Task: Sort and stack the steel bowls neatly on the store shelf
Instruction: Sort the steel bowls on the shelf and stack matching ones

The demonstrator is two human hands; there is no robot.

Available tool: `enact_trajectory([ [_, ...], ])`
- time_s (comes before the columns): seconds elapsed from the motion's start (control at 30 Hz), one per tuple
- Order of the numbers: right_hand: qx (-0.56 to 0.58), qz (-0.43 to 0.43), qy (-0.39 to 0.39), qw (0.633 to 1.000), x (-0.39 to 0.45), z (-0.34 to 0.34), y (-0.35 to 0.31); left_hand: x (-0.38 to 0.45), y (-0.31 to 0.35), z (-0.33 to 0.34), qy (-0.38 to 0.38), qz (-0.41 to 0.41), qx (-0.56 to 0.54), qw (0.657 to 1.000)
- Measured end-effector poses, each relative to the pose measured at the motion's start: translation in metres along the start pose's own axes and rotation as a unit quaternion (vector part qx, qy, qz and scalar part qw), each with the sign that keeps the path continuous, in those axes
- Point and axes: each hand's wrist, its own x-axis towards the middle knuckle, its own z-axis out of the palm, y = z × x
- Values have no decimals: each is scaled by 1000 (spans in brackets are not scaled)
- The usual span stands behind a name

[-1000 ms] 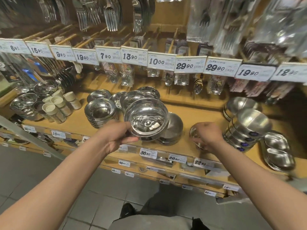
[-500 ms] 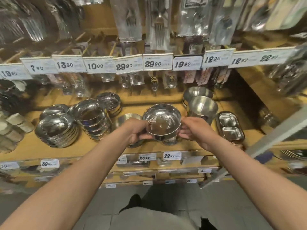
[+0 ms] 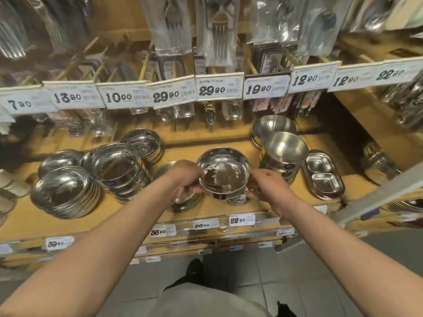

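Observation:
A shiny steel bowl [image 3: 223, 172] sits atop a small bowl pile [image 3: 237, 199] near the wooden shelf's [image 3: 206, 138] front edge. My left hand [image 3: 183, 177] grips its left rim, and my right hand [image 3: 265, 186] holds its right side, fingers curled around it. Beneath my left hand a flat steel bowl stack [image 3: 186, 201] shows partly. Further left stand a tall stack of bowls [image 3: 116, 170], a wide shallow stack [image 3: 65, 191] and a small stack behind [image 3: 144, 141]. To the right stand stacks of deep matte bowls [image 3: 285, 152].
Divided steel trays [image 3: 324, 175] lie at the right. Price tags line the rail above and the shelf's front lip [image 3: 241, 219]. Packaged cutlery [image 3: 219, 30] hangs overhead. A grey slanted rail [image 3: 377, 193] crosses at the right. White cups [image 3: 16, 186] sit at the far left.
My left hand carried the bowl rightward to the small pile, where my right hand came onto its other side. The view shifted right; the bowl now sits lower on the pile.

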Motion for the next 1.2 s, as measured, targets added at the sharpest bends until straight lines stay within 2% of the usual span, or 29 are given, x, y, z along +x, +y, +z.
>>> enact_trajectory([
  [0.1, -14, 36, -54, 998, 1, 1, -4, 4, 14, -17, -21, 34, 89, 995],
  [0.2, 6, 57, -91, 994, -3, 1, -9, 8, 24, -26, -43, 27, 83, 995],
  [0.27, 24, 66, -86, 994, -7, 1, -12, 6, 25, -24, -34, 25, 51, 998],
  [0.37, 48, 69, -59, 995, -13, 5, -16, -4, 13, -10, 18, 26, 28, 999],
  [0.5, 81, 67, -29, 994, -24, 11, -19, -33, -9, 28, 13, 22, -165, 986],
  [0.6, 31, 56, -50, 997, -34, 8, -21, -41, -11, 33, 27, 36, -209, 977],
  [0.7, -44, 63, -62, 995, -38, 0, -32, -46, -2, 15, -13, 29, -171, 985],
  [0.8, -33, 79, -70, 994, -45, -8, -47, -58, 9, -8, -60, 35, -71, 995],
  [0.9, -17, 61, -99, 993, -56, -13, -54, -70, 21, -21, -73, 34, 25, 996],
  [0.97, -27, 38, -116, 992, -63, -14, -54, -76, 24, -20, -67, 42, 16, 997],
  [1.1, -11, -1, -102, 995, -70, -15, -49, -84, 16, -4, -1, 65, -59, 996],
  [1.2, 10, -3, -86, 996, -71, -18, -40, -90, -4, 15, 1, 57, -57, 997],
])
